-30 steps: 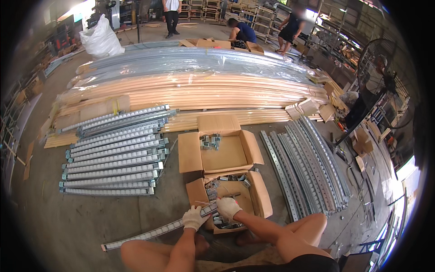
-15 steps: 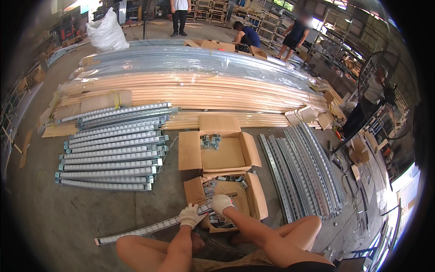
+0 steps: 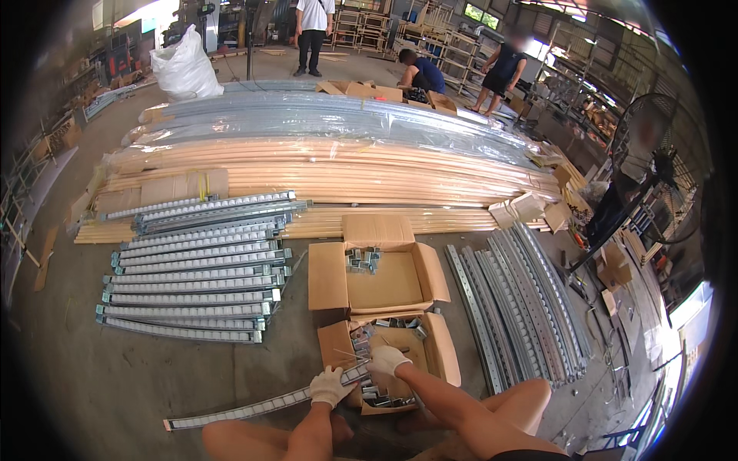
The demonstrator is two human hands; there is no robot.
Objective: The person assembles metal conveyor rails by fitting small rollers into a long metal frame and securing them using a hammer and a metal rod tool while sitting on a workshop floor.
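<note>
Head view shows your gloved left hand closed around the long roller rail and your right hand pinching its end over the near cardboard box of metal clips, so the unsupported far end left of your hands could twist loose.

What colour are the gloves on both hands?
White, on the left hand and the right hand; head view.

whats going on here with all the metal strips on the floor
A seated person in white work gloves grips a long metal roller rail with the left hand, while the right hand works at its end over an open cardboard box of small metal parts. More rails lie stacked to the left.
</note>
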